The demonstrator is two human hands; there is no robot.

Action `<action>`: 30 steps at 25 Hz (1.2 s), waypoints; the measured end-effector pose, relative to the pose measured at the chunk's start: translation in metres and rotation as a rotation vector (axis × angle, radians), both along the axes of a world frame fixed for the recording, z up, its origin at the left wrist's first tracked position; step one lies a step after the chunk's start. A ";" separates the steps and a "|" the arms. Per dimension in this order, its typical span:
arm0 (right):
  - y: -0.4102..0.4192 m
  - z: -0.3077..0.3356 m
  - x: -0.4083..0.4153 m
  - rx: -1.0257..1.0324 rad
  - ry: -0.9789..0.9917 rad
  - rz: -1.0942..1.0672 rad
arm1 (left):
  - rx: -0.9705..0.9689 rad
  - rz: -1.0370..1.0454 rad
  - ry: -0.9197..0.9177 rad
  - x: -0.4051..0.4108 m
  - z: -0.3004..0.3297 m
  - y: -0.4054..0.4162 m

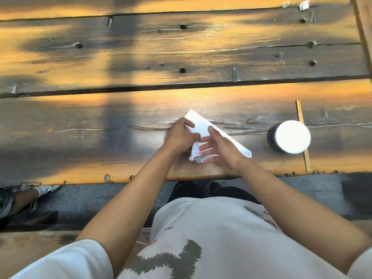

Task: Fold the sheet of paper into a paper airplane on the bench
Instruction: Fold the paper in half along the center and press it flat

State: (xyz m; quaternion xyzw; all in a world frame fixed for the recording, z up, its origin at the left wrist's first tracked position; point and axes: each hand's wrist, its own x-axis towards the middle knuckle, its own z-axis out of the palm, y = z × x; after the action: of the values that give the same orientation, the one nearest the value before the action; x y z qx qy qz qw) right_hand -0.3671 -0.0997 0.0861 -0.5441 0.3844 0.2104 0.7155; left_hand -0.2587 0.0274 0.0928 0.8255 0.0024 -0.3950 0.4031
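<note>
A white sheet of paper (201,125), folded into a long pointed wedge, lies on the worn wooden bench (100,137) near its front edge. The point aims away from me and to the left; the wide end reaches toward the lower right. My left hand (181,135) pinches the paper's left side, thumb and fingers closed on a folded flap. My right hand (219,148) rests on the paper from the right, thumb pressing on top and fingers spread under a crumpled lower fold. The hands hide most of the paper's middle.
A round container with a bright white lid (289,137) stands to the right of the paper. A thin wooden stick (302,133) lies behind it, running toward the bench's front edge. Another person's shoe (46,189) shows at the lower left.
</note>
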 end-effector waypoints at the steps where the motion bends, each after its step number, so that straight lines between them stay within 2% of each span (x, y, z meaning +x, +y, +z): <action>1: -0.009 0.004 -0.006 0.025 -0.037 0.014 | -0.013 -0.023 -0.012 -0.004 0.001 -0.011; 5: -0.046 0.004 -0.029 -0.011 -0.144 0.157 | -0.026 -0.074 0.010 -0.022 -0.004 -0.049; 9: -0.067 0.005 -0.043 -0.234 -0.102 0.322 | -0.028 -0.112 0.017 -0.036 -0.011 -0.072; 12: -0.075 -0.005 -0.057 -0.356 -0.032 0.224 | -0.052 -0.214 0.051 -0.041 -0.016 -0.086; 14: -0.080 -0.016 -0.061 -0.406 0.008 0.130 | -0.033 -0.317 -0.005 -0.038 -0.020 -0.090; 18: -0.092 -0.039 -0.066 -0.447 0.081 -0.021 | 0.098 -0.586 -0.438 0.002 -0.045 -0.078; 20: -0.097 -0.049 -0.069 -0.412 0.132 -0.072 | 0.245 -0.761 -0.568 0.032 -0.061 -0.073; 22: -0.101 -0.059 -0.070 -0.385 0.165 -0.117 | 0.357 -0.923 -0.606 0.060 -0.069 -0.072; 25: -0.103 -0.063 -0.070 -0.371 0.177 -0.176 | 0.407 -1.074 -0.619 0.085 -0.073 -0.072; 30: -0.108 -0.068 -0.078 -0.339 0.206 -0.260 | 0.476 -1.133 -0.659 0.092 -0.079 -0.078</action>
State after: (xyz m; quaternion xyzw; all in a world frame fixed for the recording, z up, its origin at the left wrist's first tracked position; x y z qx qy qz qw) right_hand -0.4453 -0.2073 0.0185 -0.5781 0.5519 0.1034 0.5921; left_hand -0.1666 -0.0501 0.0143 0.8423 -0.4647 -0.2619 -0.0771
